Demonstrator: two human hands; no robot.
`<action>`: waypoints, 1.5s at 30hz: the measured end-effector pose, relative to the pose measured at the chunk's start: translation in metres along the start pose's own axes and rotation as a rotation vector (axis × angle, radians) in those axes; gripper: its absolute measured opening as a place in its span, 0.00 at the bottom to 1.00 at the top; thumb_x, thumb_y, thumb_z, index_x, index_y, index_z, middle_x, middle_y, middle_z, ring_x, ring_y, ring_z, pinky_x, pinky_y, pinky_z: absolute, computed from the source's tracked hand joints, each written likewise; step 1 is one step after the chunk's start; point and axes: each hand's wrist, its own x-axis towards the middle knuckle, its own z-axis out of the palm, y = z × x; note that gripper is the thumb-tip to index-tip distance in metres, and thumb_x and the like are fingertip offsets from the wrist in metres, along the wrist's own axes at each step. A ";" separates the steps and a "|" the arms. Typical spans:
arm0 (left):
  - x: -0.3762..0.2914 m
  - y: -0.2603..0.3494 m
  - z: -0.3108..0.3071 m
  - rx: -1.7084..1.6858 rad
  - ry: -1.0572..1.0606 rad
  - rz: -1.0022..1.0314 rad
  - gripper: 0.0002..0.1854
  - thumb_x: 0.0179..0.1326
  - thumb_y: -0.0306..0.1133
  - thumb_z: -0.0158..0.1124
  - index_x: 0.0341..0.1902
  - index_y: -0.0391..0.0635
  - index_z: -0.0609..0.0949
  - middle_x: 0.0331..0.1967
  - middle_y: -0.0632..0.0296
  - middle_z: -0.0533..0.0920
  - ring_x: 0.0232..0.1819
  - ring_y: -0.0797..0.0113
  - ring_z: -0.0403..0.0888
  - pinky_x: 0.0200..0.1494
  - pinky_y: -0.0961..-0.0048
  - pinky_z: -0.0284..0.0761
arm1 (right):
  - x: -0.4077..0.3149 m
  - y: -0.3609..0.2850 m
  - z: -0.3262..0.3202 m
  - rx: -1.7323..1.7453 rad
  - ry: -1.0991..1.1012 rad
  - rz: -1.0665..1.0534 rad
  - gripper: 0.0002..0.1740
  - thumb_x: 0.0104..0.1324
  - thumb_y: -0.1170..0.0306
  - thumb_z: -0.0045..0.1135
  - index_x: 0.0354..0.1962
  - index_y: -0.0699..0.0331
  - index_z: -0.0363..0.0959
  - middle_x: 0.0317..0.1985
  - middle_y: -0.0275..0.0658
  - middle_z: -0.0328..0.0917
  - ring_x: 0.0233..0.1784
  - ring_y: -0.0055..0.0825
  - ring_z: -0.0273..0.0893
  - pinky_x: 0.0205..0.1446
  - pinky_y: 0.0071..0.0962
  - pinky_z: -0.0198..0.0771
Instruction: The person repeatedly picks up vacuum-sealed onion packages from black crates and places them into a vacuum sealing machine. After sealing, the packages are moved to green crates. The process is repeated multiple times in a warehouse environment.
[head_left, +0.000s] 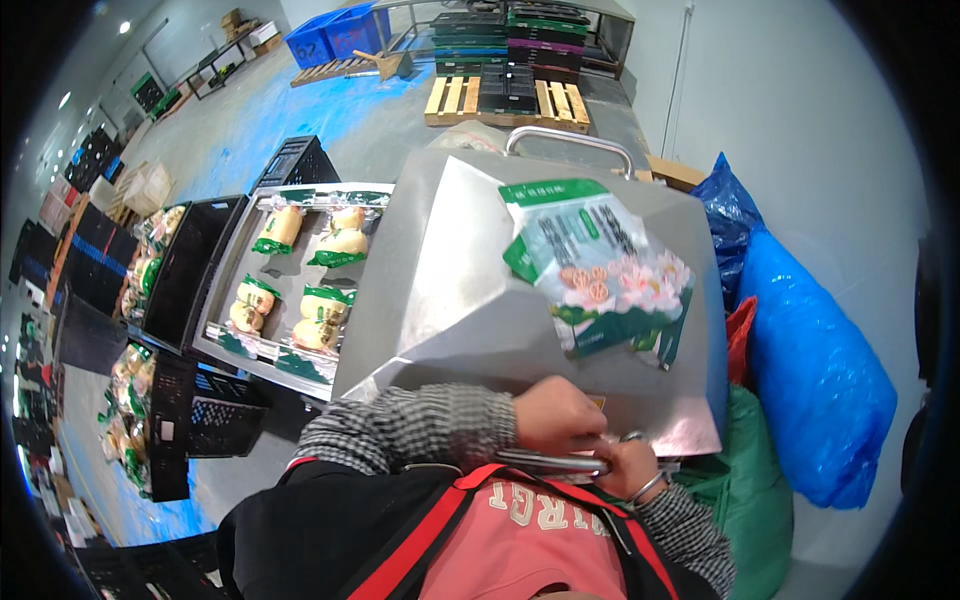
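My left hand (559, 414) is curled above the near edge of a stainless steel machine lid (457, 315). Its fingertips are hidden, so what it may hold cannot be seen. Close beside it, my right hand (631, 466) is closed around the right part of a curved metal handle (551, 460) in front of my body. Printed plastic pouches (600, 255), green and white with lotus flower and root slices, lie overlapped on the lid. Left of the lid, a metal-framed tray (292, 274) holds several clear packs of lotus root (322, 319), set in two rows.
Black crates of packed lotus root (171, 424) stand at the left. A full blue plastic bag (814, 367) and a green sack (757, 465) flank the machine's right side by the wall. Behind are a second handle (570, 133), a wooden pallet (450, 105) and stacked crates (469, 45).
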 end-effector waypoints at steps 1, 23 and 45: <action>0.007 -0.010 0.024 -0.070 0.038 0.014 0.16 0.53 0.40 0.67 0.20 0.44 0.74 0.16 0.55 0.74 0.20 0.51 0.74 0.22 0.58 0.68 | -0.003 0.011 0.008 0.037 0.012 0.016 0.08 0.49 0.60 0.62 0.30 0.41 0.83 0.21 0.39 0.78 0.24 0.41 0.78 0.28 0.37 0.72; 0.020 -0.044 0.139 -0.546 0.196 -0.650 0.12 0.44 0.38 0.65 0.14 0.48 0.75 0.12 0.54 0.72 0.16 0.49 0.72 0.18 0.54 0.61 | -0.010 0.096 0.041 0.333 -0.102 0.216 0.15 0.39 0.65 0.65 0.29 0.54 0.79 0.33 0.41 0.78 0.39 0.45 0.76 0.41 0.42 0.70; -0.510 -0.083 -0.232 0.852 0.081 -1.175 0.27 0.54 0.58 0.61 0.44 0.45 0.81 0.42 0.56 0.80 0.53 0.58 0.74 0.63 0.55 0.61 | 0.295 -0.247 0.253 0.153 0.098 -0.095 0.33 0.56 0.68 0.65 0.58 0.66 0.63 0.55 0.50 0.67 0.52 0.42 0.72 0.55 0.33 0.70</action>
